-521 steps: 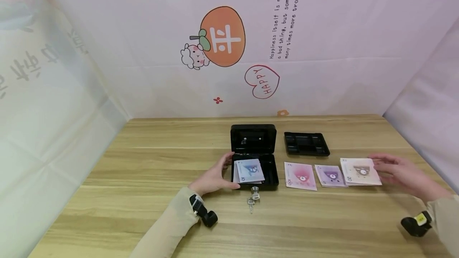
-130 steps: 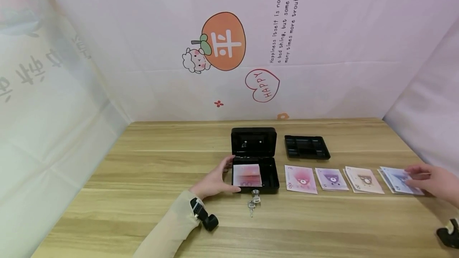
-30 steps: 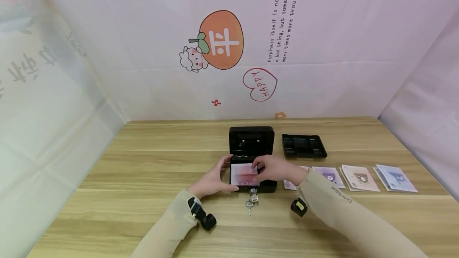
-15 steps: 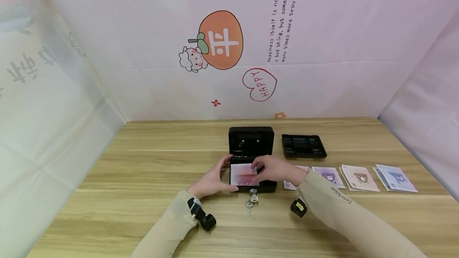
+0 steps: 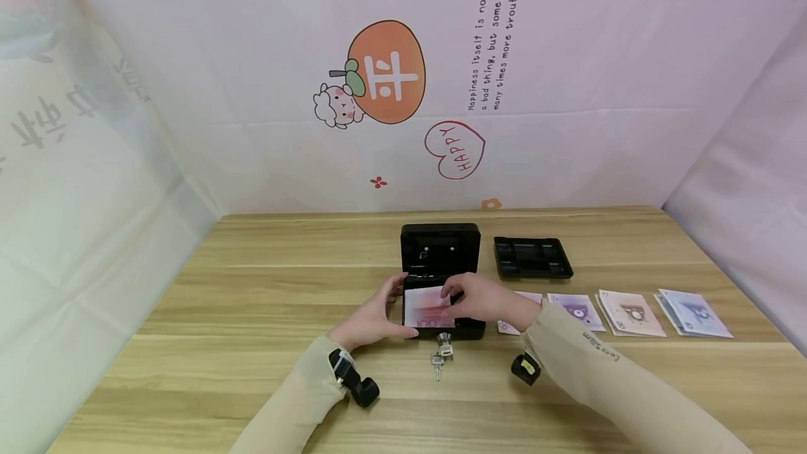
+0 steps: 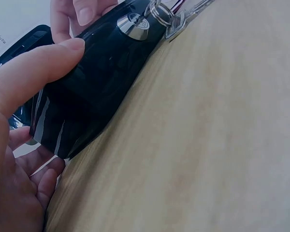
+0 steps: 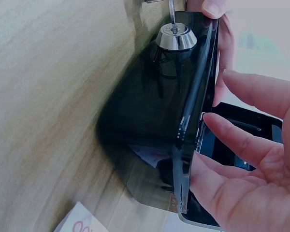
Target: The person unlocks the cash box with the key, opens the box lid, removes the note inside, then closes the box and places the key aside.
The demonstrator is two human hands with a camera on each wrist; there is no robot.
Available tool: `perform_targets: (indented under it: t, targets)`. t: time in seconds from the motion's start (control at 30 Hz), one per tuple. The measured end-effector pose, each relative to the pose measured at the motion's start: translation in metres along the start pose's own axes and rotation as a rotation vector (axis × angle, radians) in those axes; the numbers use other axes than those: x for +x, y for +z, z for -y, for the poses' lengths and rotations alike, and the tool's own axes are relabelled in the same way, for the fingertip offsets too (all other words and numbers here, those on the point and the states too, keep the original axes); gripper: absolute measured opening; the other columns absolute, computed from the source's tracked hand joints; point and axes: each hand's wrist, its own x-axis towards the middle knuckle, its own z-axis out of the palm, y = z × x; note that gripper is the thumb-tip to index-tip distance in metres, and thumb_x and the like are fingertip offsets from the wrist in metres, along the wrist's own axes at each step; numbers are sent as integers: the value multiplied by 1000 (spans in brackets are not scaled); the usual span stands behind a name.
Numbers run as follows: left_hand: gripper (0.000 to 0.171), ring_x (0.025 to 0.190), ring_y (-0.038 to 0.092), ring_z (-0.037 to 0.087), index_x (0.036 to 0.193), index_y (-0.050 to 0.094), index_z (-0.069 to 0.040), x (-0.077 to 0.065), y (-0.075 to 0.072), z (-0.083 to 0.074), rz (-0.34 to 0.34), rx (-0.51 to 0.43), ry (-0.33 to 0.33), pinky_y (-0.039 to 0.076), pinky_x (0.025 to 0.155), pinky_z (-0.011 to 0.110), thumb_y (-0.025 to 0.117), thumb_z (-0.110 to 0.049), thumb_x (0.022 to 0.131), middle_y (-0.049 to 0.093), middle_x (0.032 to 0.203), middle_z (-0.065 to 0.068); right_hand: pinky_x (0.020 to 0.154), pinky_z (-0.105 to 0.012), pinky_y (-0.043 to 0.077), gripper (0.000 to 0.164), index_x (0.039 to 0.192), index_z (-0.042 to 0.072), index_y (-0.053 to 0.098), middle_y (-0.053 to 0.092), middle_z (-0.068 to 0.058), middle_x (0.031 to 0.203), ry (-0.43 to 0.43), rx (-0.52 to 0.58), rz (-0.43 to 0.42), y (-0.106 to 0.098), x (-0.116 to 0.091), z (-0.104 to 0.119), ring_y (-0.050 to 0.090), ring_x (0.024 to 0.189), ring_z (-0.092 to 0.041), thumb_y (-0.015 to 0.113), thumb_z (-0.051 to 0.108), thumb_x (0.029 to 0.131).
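A black cash box (image 5: 468, 333) stands with its lid (image 5: 441, 231) raised. My left hand (image 5: 367, 319) grips its left side, thumb on the front rim and fingers behind; the thumb and black front wall also fill the left wrist view. Pink banknotes (image 5: 422, 305) marked 100 lie in the left part of the box. At their right edge, the thumb and fingers of my right hand (image 5: 482, 297) pinch the stack. The right wrist view has those fingers reaching over the rim into the box, the banknotes hidden there. Keys (image 5: 437, 361) hang from the lock (image 7: 177, 37) at the front.
Right of the box, separate piles lie in a row: pink banknotes (image 5: 508, 328) partly under the right wrist, purple banknotes (image 5: 578, 310), tan banknotes (image 5: 632, 314) and blue banknotes (image 5: 692, 312). Behind them sits a black compartment tray (image 5: 534, 274). A printed cloth hangs behind the table.
The blue banknotes formerly in the box now form the rightmost pile, exposing pink ones. My right hand has come from that pile into the box; the pink stack shifts slightly. My left hand stays put.
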Motion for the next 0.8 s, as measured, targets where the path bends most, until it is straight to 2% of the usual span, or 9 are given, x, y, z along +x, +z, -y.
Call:
perform_targets:
  t: [0.27,0.47,0.63,0.8]
  targets:
    - [101,134,34,32,150,17,-15,0,-1,0,5,-7,8,28,112,49,82,-19,73,30,151,14,73,-31,55,23,100,-3,63,65,-17,103,-41,79,-108,5,-1,-3,67,85,-23,70,6,80]
    - [99,135,33,31,150,17,-15,0,-1,0,8,-17,-3,28,112,48,81,-18,74,29,151,13,65,-28,52,19,98,0,63,65,-14,98,11,142,-191,10,1,-2,65,80,-18,69,4,81]
    - [100,135,33,31,150,17,-16,1,0,0,4,-20,-9,28,112,49,81,-19,74,31,150,14,60,-26,51,17,98,2,62,65,-13,95,46,202,-209,15,3,-2,63,74,-14,68,2,82]
    - [101,135,34,31,150,17,-16,2,0,2,-2,-19,-8,28,112,50,82,-19,73,33,148,15,62,-29,55,20,101,-1,61,62,-18,102,57,287,-215,18,5,-2,63,74,-14,66,-2,82]
